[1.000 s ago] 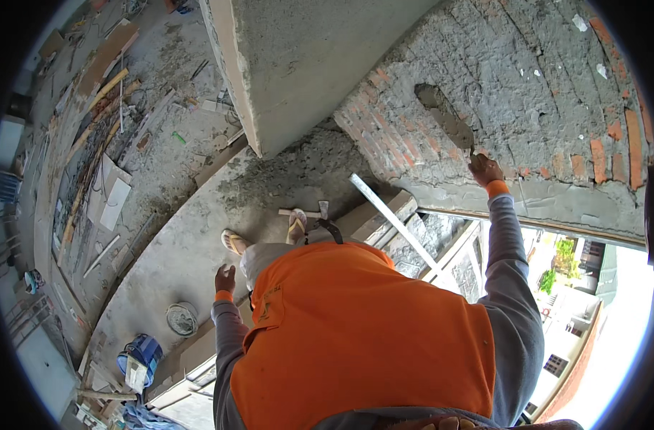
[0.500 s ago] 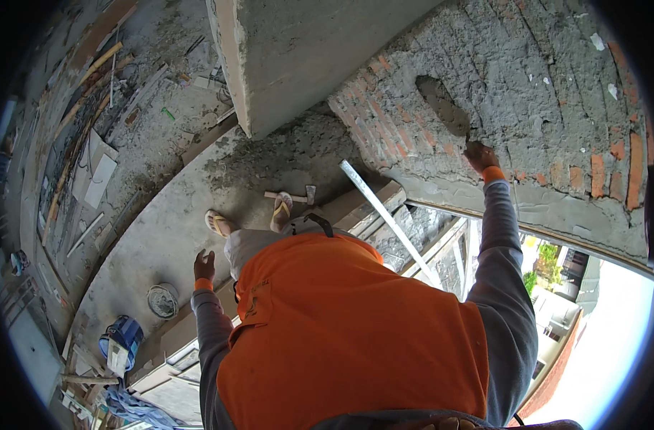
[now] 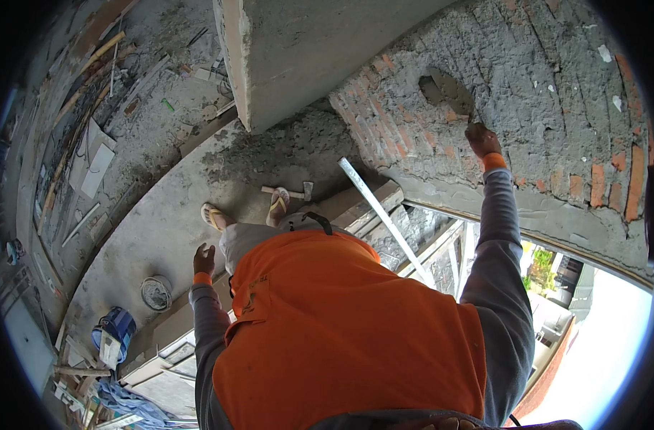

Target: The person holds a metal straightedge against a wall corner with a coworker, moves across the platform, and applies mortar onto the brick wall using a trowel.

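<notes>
My right hand [image 3: 483, 140] is wrapped round the handle of a plastering trowel [image 3: 453, 94], reaching out at the right. The grey, mortar-smeared blade points up and left from the fist, over a rough brick wall [image 3: 527, 93] partly coated in grey mortar. Whether the whole blade touches the wall, I cannot tell. At my left side my left hand [image 3: 204, 261] hangs with its fingers loosely curled and apart, nothing in it. Nearest to it stands a mortar-stained bucket [image 3: 156, 293].
A hammer-like tool [image 3: 287, 193] lies by my feet. Left stand a blue bucket [image 3: 115, 333] and, beyond the curved ledge, scattered boards [image 3: 96, 170]. A pale metal bar [image 3: 381, 215] leans beside the window opening. A concrete slab [image 3: 305, 57] juts out ahead.
The trowel blade has tilted and shifted slightly to the right along the wall, with my right hand turning on its handle. My left hand stays hanging at my side.
</notes>
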A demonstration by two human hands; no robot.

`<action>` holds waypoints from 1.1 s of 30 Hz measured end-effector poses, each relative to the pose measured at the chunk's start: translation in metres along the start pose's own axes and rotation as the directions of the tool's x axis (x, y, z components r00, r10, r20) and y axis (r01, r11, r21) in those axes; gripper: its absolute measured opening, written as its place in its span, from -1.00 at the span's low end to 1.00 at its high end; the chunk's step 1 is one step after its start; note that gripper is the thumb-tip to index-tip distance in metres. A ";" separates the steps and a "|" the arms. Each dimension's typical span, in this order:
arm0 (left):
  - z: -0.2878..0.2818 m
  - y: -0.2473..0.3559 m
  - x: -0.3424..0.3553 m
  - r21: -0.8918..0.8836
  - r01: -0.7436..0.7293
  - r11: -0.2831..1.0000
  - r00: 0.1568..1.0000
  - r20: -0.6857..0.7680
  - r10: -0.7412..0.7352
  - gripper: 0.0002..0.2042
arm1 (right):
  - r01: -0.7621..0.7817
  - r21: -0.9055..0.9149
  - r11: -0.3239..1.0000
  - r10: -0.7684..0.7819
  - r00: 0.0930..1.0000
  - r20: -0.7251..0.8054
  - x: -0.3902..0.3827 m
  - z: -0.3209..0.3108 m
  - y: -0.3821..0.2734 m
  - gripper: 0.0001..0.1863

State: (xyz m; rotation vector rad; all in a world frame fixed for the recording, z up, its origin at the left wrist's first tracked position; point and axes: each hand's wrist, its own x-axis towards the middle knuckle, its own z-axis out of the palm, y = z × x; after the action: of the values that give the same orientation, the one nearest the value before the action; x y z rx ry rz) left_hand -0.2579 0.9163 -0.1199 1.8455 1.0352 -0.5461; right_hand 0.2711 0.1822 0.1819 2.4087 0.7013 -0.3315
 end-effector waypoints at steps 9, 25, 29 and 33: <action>0.001 0.008 -0.001 0.001 -0.020 1.000 1.000 0.001 0.020 -0.45 | -0.116 0.107 0.988 0.118 0.993 -0.016 -0.011 0.026 -0.016 -0.80; -0.002 -0.027 0.026 -0.009 0.016 1.000 0.999 0.052 -0.016 -0.44 | -0.443 0.481 0.757 0.423 0.893 0.155 -0.039 -0.046 -0.052 -0.62; -0.024 0.003 0.032 0.110 -0.225 0.968 0.974 -0.011 0.228 -0.47 | -0.391 0.446 0.805 0.374 0.918 0.130 -0.029 -0.051 -0.049 -0.58; -0.030 0.026 0.038 0.001 -0.129 0.992 0.991 0.028 0.129 -0.44 | -0.389 0.456 0.800 0.388 0.916 0.099 -0.074 -0.018 -0.037 -0.63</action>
State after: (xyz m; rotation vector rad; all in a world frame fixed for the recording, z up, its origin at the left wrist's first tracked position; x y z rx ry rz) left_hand -0.2174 0.9532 -0.1196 1.8874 0.8897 -0.4943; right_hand 0.1904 0.1884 0.2067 2.9322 0.1030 -0.3588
